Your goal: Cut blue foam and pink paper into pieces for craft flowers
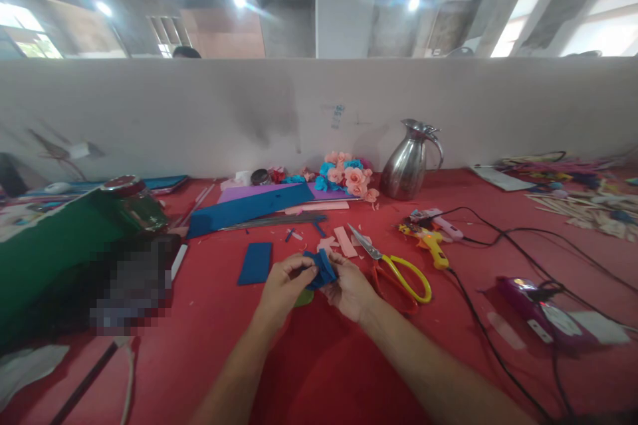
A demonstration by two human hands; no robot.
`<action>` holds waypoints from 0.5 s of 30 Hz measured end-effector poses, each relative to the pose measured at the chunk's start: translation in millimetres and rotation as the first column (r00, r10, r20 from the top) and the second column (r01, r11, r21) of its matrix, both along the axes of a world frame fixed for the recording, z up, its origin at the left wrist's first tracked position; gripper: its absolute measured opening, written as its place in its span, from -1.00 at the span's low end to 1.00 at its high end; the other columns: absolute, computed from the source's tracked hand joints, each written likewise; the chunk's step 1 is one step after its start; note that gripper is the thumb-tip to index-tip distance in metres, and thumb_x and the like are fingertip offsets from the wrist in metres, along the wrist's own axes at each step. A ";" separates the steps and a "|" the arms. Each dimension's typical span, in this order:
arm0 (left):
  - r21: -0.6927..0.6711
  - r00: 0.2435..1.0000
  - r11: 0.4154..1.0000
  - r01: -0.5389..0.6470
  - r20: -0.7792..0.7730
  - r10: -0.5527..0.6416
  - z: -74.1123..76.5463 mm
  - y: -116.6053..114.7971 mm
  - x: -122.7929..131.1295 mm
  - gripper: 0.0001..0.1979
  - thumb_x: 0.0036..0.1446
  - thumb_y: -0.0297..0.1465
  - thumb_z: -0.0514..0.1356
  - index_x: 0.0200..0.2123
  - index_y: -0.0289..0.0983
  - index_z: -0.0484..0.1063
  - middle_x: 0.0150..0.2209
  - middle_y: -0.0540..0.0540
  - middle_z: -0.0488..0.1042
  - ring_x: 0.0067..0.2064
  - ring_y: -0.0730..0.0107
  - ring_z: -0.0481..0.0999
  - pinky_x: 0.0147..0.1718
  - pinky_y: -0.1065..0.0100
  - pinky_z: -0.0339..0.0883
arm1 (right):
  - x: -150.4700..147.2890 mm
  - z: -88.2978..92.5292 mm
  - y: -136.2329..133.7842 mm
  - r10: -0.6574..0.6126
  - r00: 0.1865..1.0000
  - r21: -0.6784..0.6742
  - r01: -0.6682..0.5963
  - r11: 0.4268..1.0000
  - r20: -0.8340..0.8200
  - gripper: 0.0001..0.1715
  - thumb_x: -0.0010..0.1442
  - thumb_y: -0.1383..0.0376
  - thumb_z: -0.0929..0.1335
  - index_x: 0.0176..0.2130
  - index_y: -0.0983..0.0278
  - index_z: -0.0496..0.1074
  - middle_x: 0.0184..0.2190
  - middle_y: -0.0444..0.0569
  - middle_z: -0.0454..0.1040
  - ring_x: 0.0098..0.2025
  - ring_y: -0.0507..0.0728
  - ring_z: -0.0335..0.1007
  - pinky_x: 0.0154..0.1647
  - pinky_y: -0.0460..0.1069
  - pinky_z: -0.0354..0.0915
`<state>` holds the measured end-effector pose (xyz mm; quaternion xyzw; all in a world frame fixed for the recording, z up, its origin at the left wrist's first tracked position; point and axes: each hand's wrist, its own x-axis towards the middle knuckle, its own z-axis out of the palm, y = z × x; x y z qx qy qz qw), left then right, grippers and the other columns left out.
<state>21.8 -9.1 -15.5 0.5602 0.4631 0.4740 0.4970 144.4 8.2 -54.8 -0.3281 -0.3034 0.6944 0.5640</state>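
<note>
A small folded piece of dark blue crepe paper [323,268] is held up between both my hands over the red table. My left hand [286,285] pinches its left side between thumb and fingers. On the other side, my right hand [351,287] grips the paper's right edge. Partly hidden under my hands lies something round and green [304,297]. Just left of my left hand rests a flat blue paper rectangle [255,263]. Scissors with yellow and red handles [406,277] lie slightly spread to the right of my right hand, beside pink paper strips [345,242].
Paper roses [355,179] and a steel jug [409,163] stand by the wall. Glue guns [432,247] with trailing cords and a purple power strip [543,315] occupy the right. A long blue sheet [249,207], a glass jar [134,202] and a green board [54,252] are leftward.
</note>
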 end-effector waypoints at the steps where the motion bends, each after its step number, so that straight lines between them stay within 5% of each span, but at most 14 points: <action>1: -0.006 1.000 1.000 0.007 0.013 -0.007 -0.4 0.0 0.0 -0.84 -0.09 -0.31 0.26 -0.54 -0.30 0.50 -0.51 -0.02 0.31 -0.44 0.44 0.27 -0.43 0.45 0.17 | -0.3 0.5 0.0 0.013 0.998 -0.055 -0.016 0.998 -0.060 -0.76 -0.10 0.18 0.45 -0.52 0.25 0.35 -0.67 -0.21 0.30 -0.66 -0.05 0.13 -0.62 -0.13 0.17; 7: -0.026 0.998 0.999 0.040 0.052 -0.038 -0.9 0.9 -0.9 -0.84 -0.09 -0.30 0.26 -0.55 -0.29 0.49 -0.51 -0.03 0.35 -0.43 0.42 0.31 -0.41 0.44 0.22 | 0.1 1.7 0.1 0.038 0.987 -0.137 -0.060 0.989 -0.159 -0.75 -0.13 0.25 0.44 -0.60 0.25 0.28 -0.80 -0.31 0.06 -0.75 -0.10 -0.16 -0.73 -0.17 -0.04; 10: -0.037 0.997 0.999 0.028 0.067 -0.026 -0.2 0.2 -1.0 -0.83 -0.10 -0.29 0.27 -0.53 -0.30 0.50 -0.49 -0.05 0.39 -0.41 0.40 0.33 -0.38 0.43 0.23 | 1.4 3.6 -1.7 0.025 1.000 -0.063 -0.026 0.998 -0.006 -0.73 -0.07 0.16 0.42 -0.55 0.25 0.30 -0.77 -0.30 0.08 -0.73 -0.08 -0.11 -0.73 -0.16 -0.06; 15: -0.025 0.998 1.000 0.018 0.059 -0.016 -2.3 -0.6 0.6 -0.75 -0.04 -0.23 0.24 -0.57 -0.31 0.44 -0.54 0.00 0.32 -0.45 0.46 0.27 -0.43 0.45 0.17 | 6.0 14.1 -7.9 -0.202 0.915 0.175 0.148 0.973 0.349 -0.68 0.01 0.04 0.37 -0.45 0.26 0.37 -0.57 -0.18 0.30 -0.57 -0.03 0.14 -0.61 -0.14 0.11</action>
